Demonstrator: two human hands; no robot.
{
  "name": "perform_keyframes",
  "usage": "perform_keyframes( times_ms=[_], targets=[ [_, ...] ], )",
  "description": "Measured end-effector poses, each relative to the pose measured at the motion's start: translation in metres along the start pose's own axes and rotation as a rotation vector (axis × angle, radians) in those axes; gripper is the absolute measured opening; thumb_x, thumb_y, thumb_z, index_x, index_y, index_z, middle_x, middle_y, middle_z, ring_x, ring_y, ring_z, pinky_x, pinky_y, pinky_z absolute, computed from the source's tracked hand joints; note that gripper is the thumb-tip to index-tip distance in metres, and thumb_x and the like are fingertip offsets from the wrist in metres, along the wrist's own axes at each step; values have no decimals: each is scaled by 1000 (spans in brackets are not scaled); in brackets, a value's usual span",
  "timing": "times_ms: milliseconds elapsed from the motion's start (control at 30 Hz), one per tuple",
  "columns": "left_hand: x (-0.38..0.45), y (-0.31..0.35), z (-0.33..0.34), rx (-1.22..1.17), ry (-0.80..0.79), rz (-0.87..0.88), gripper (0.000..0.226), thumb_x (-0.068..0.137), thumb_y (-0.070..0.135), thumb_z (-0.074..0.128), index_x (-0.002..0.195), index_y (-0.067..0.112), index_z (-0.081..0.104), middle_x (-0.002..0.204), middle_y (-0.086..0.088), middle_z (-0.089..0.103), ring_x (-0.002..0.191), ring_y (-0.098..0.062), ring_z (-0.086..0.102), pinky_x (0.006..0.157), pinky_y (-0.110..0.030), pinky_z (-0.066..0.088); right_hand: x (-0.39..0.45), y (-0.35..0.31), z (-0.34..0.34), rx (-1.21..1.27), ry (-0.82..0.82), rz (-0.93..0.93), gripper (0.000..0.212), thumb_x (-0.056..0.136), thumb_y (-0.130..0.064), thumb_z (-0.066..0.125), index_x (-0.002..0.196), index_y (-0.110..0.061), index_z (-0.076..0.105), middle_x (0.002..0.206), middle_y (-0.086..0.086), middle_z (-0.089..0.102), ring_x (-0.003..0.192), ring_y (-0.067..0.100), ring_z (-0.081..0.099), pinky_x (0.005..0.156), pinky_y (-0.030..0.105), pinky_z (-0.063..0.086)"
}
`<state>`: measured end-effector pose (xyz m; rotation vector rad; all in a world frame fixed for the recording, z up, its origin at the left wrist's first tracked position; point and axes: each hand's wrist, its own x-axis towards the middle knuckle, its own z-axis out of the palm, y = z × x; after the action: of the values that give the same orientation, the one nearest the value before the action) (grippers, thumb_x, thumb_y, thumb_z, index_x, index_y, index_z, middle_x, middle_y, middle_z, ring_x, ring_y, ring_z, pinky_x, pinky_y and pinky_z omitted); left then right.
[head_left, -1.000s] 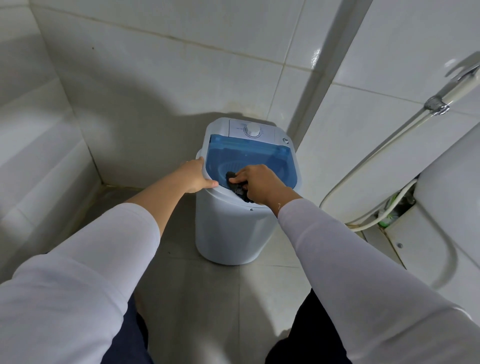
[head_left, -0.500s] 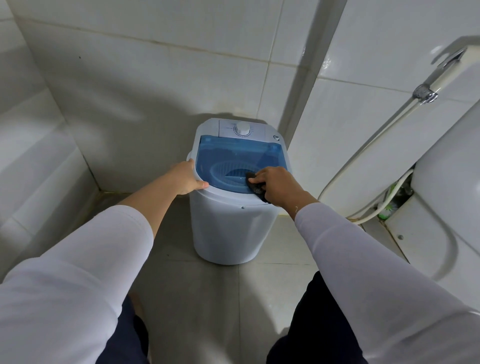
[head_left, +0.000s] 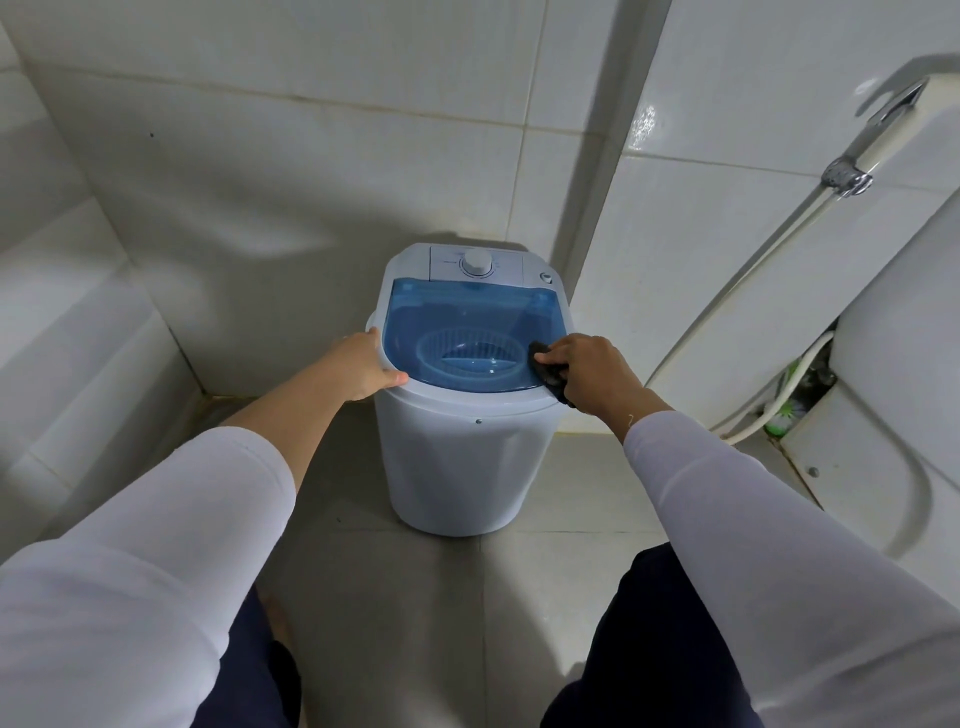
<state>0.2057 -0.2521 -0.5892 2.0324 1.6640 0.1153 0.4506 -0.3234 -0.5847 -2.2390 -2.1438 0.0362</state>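
A small white washing machine (head_left: 457, 467) stands on the tiled floor in the corner, with a blue see-through lid (head_left: 457, 322) shut on top and a white dial (head_left: 477, 261) behind it. My left hand (head_left: 363, 371) grips the machine's left rim, thumb lying along the front edge. My right hand (head_left: 592, 371) holds a dark cloth (head_left: 545, 371) pressed on the lid's right front edge. A ribbed basket shows through the lid.
White tiled walls close in behind and on the left. A white toilet (head_left: 893, 364) stands at the right, with a spray hose (head_left: 769, 249) on the wall and a green brush (head_left: 784, 410) in the gap. My knees are at the bottom.
My right hand has slid the dark cloth from the lid's front middle to its right edge. My left hand stays on the left rim. The view has shifted slightly.
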Motion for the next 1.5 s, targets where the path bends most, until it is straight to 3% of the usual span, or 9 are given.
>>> perform_keyframes(
  times_ms=[200, 333, 600, 833, 1067, 1200, 1333, 1500],
  targets=[
    [4, -1, 1, -4, -1, -6, 74, 90, 34, 59, 149, 8, 23, 154, -13, 30, 141, -31, 31, 111, -40, 32, 10, 13, -27, -90, 12, 20, 38, 88, -17, 59, 126, -14, 59, 121, 15, 55, 109, 33, 55, 89, 33, 46],
    [9, -5, 1, -12, -4, -11, 80, 89, 36, 60, 151, 11, 17, 158, -10, 24, 145, -29, 24, 115, -41, 28, 34, 2, -43, -71, 15, -36, 46, 82, -13, 66, 126, -8, 54, 126, 16, 49, 112, 36, 54, 94, 40, 44],
    [14, -12, 5, -50, -10, -4, 85, 89, 38, 60, 153, 13, 9, 160, -7, 16, 148, -26, 15, 117, -39, 22, 77, -44, -40, -252, -20, -518, 34, 87, -4, 55, 119, -9, 63, 127, 9, 56, 120, 27, 47, 99, 35, 42],
    [14, -13, 4, -73, -2, 0, 85, 89, 38, 61, 153, 14, 10, 160, -7, 18, 148, -26, 17, 116, -39, 23, 87, -63, -32, -261, -106, -782, 19, 82, -2, 59, 95, -4, 72, 103, 12, 69, 106, 30, 55, 86, 34, 46],
    [16, -15, 5, -69, -14, -5, 87, 88, 39, 61, 153, 15, 9, 160, -7, 18, 147, -26, 18, 116, -41, 25, 87, -71, -29, -319, -152, -709, 41, 83, -6, 62, 122, -18, 57, 124, 9, 55, 116, 28, 51, 97, 39, 43],
    [15, -14, 4, -58, -10, -5, 85, 88, 39, 61, 153, 15, 10, 159, -8, 19, 147, -27, 19, 115, -41, 25, 85, -67, -27, -314, -160, -622, 40, 89, -9, 55, 122, -30, 60, 140, 4, 44, 128, 29, 41, 105, 50, 35],
    [13, -14, 4, -61, -7, -5, 83, 89, 38, 61, 152, 15, 13, 159, -8, 22, 146, -28, 22, 114, -41, 27, 85, -67, -27, -198, -210, -562, 41, 87, -6, 54, 121, -28, 63, 134, 4, 47, 119, 27, 49, 101, 34, 41],
    [13, -14, 4, -62, -5, 0, 81, 89, 39, 61, 152, 15, 15, 158, -9, 24, 145, -28, 24, 113, -41, 29, 84, -71, -24, -99, -217, -489, 28, 85, -29, 62, 112, -25, 68, 124, 1, 51, 111, 20, 52, 95, 28, 42]
  ],
)
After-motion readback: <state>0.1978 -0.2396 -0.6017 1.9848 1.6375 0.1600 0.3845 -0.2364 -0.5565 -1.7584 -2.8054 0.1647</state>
